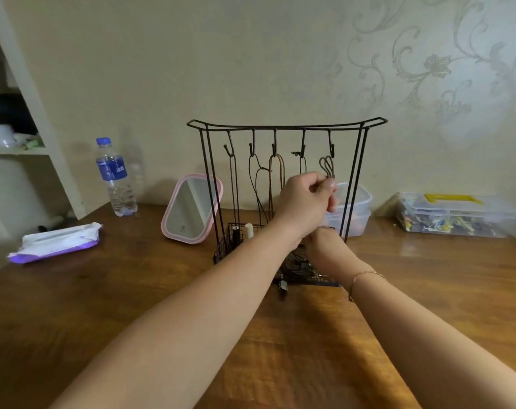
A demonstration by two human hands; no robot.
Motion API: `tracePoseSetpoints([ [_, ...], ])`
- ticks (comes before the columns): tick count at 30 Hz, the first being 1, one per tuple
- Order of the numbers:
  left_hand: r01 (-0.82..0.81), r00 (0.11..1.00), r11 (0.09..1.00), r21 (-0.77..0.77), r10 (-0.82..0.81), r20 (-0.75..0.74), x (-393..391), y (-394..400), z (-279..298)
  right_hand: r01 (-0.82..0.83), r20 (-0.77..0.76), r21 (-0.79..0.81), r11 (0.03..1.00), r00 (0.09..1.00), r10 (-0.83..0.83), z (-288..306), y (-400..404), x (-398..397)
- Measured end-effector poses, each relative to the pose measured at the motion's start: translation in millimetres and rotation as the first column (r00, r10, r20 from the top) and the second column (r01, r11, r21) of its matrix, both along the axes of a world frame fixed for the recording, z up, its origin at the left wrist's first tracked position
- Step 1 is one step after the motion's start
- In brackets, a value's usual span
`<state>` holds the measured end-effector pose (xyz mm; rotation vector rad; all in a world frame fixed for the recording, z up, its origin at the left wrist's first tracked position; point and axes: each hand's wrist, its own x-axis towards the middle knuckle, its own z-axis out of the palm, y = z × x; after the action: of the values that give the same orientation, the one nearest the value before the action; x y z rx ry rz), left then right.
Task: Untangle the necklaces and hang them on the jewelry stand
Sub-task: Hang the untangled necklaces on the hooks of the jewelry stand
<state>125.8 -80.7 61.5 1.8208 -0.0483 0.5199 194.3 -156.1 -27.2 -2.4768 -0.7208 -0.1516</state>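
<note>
Our left hand [305,202] pinches a brown cord necklace [327,168], its loops just under the last hook [332,149] of the black jewelry stand [286,126]. Our right hand [324,249] sits low by the basket; we cannot tell what it holds. 4 necklaces hang already. If we miss the hook, the loops may slip off and fall.
</note>
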Motion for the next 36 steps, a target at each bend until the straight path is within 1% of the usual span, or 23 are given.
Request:
tracePoseSetpoints([
  [2, -0.013, 1.000, 1.000, 0.004, 0.013, -0.027, 3, -6, -12, 0.017, 0.055, -0.054, 0.998, 0.998, -0.014, -7, -9, -4],
  [4, -0.041, 0.999, 0.999, 0.011, 0.041, -0.022, 7, -11, -23, 0.021, 0.121, -0.034, 0.999, 0.993, -0.017, -12, -21, -11],
  [7, -0.074, 0.997, 0.996, -0.051, 0.074, 0.001, 14, -15, -35, -0.037, 0.121, 0.078, 0.996, 0.992, 0.027, -6, -35, -30],
  [8, -0.082, 0.996, 0.995, -0.055, 0.083, 0.015, 16, -15, -38, -0.021, 0.098, 0.131, 0.991, 0.995, 0.008, -1, -40, -36],
  [9, -0.093, 0.995, 0.995, -0.039, 0.095, 0.045, 16, -14, -41, 0.021, 0.072, 0.218, 0.976, 0.997, -0.037, 4, -45, -39],
  [10, -0.103, 0.991, 0.995, -0.009, 0.103, 0.084, 15, -14, -43, 0.069, 0.038, 0.340, 0.938, 0.995, -0.087, 12, -49, -43],
  [11, -0.108, 0.986, 0.994, 0.016, 0.105, 0.126, 14, -13, -45, 0.103, 0.000, 0.467, 0.878, 0.993, -0.116, 21, -52, -45],
  [12, -0.107, 0.981, 0.994, 0.027, 0.101, 0.164, 12, -13, -45, 0.111, -0.032, 0.575, 0.811, 0.993, -0.114, 30, -53, -48],
  [13, -0.099, 0.978, 0.995, 0.025, 0.093, 0.189, 12, -12, -45, 0.100, -0.048, 0.648, 0.755, 0.995, -0.091, 41, -52, -50],
  [14, -0.087, 0.974, 0.996, 0.021, 0.080, 0.211, 11, -12, -44, 0.081, -0.051, 0.687, 0.722, 0.997, -0.063, 52, -49, -51],
  [16, -0.074, 0.968, 0.997, 0.002, 0.071, 0.239, 11, -12, -40, 0.042, -0.046, 0.723, 0.690, 0.999, -0.012, 73, -42, -52],
  [18, -0.073, 0.966, 0.997, -0.010, 0.073, 0.246, 10, -13, -35, 0.010, 0.010, 0.727, 0.687, 1.000, -0.025, 89, -37, -49],
  [20, -0.077, 0.970, 0.997, 0.002, 0.075, 0.231, 8, -15, -32, 0.010, 0.072, 0.693, 0.721, 0.994, -0.083, 100, -34, -44],
  [24, -0.079, 0.967, 0.997, 0.007, 0.075, 0.242, 9, -15, -31, 0.020, 0.123, 0.663, 0.749, 0.983, -0.135, 107, -33, -35],
  [27, -0.076, 0.961, 0.997, -0.031, 0.081, 0.264, 9, -14, -34, -0.001, 0.153, 0.642, 0.767, 0.980, -0.127, 105, -35, -35],
  [30, -0.065, 0.954, 0.994, -0.083, 0.087, 0.288, 6, -15, -34, -0.075, 0.259, 0.591, 0.803, 0.960, -0.102, 105, -34, -37],
  [32, -0.068, 0.947, 0.991, -0.112, 0.100, 0.306, 8, -14, -31, -0.101, 0.353, 0.548, 0.830, 0.928, -0.120, 111, -32, -36],
  [33, -0.066, 0.944, 0.989, -0.129, 0.104, 0.312, 10, -14, -29, -0.095, 0.415, 0.512, 0.854, 0.898, -0.149, 114, -31, -34],
  [35, -0.056, 0.941, 0.984, -0.167, 0.107, 0.321, 15, -13, -23, -0.056, 0.529, 0.405, 0.913, 0.829, -0.183, 123, -30, -31],
  [36, -0.052, 0.941, 0.982, -0.184, 0.109, 0.319, 16, -13, -20, -0.034, 0.558, 0.349, 0.936, 0.811, -0.179, 128, -30, -30],
])
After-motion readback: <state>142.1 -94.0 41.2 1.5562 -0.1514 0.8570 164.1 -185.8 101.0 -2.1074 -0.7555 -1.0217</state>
